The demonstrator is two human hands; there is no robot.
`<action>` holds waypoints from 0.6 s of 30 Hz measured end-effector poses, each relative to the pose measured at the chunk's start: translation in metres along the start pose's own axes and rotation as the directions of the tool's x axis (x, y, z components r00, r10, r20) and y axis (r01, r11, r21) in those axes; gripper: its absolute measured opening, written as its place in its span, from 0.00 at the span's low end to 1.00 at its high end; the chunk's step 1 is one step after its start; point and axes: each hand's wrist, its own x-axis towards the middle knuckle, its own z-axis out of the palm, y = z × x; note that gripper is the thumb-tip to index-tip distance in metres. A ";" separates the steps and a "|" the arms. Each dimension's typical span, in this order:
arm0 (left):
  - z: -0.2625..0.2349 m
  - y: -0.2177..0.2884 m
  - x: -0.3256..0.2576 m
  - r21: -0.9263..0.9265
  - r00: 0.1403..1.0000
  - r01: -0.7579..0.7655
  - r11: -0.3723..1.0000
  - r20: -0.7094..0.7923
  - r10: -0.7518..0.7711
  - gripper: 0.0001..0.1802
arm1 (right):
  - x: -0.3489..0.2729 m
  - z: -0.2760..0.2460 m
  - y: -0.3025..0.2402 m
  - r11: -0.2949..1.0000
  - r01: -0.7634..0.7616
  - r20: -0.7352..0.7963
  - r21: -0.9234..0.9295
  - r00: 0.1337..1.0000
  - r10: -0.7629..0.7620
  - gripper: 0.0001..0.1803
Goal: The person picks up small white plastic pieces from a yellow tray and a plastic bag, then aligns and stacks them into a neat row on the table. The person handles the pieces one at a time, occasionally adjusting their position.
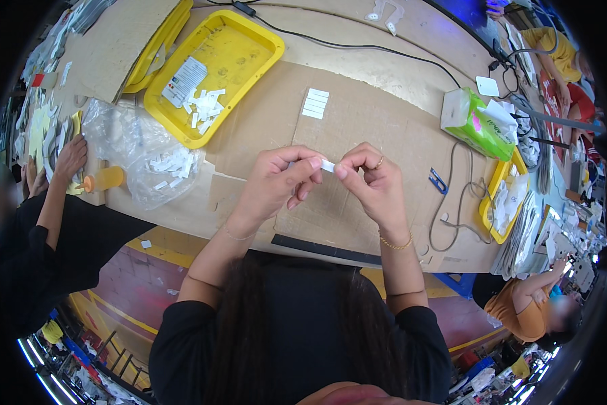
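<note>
Between my two hands is a small white strip, pinched at each end over the brown cardboard sheet. My left hand has thumb and forefinger closed on its left end. The thumb and forefinger of my right hand close on the right end. Beyond my hands, several white strips lie in a neat stack of rows on the cardboard. More loose strips are scattered in the yellow tray at the far left, beside a printed label sheet.
A clear plastic bag with white strips lies at left, near an orange bottle. On the right are a green tissue box, blue thread snips, a cord and a smaller yellow tray. Another person's hand works at far left.
</note>
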 end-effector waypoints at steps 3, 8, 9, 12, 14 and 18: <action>-0.002 0.004 -0.001 -0.014 1.000 0.017 1.000 -0.021 -0.018 0.12 | 0.002 -0.003 0.003 0.991 -0.072 -0.019 0.115 0.997 0.074 0.04; -0.004 0.011 0.000 -0.021 0.999 0.042 0.999 -0.031 -0.043 0.13 | 0.001 -0.008 0.003 0.981 -0.110 -0.034 0.163 0.993 0.117 0.04; -0.002 0.010 0.001 -0.023 0.998 0.054 0.998 -0.029 -0.055 0.12 | 0.001 -0.008 0.003 0.982 -0.114 -0.028 0.149 0.992 0.120 0.04; 0.003 0.004 0.005 -0.015 0.998 0.063 0.998 -0.026 -0.063 0.11 | 0.001 -0.006 0.003 0.989 -0.087 -0.009 0.120 0.996 0.089 0.05; 0.003 0.001 0.006 0.007 0.999 0.037 0.999 -0.018 -0.037 0.09 | 0.002 -0.005 0.004 0.984 -0.129 -0.021 0.121 0.991 0.133 0.05; 0.001 -0.005 0.006 0.068 0.997 -0.032 0.997 -0.069 0.037 0.08 | -0.001 -0.003 0.006 0.958 -0.148 -0.052 0.245 0.985 0.166 0.06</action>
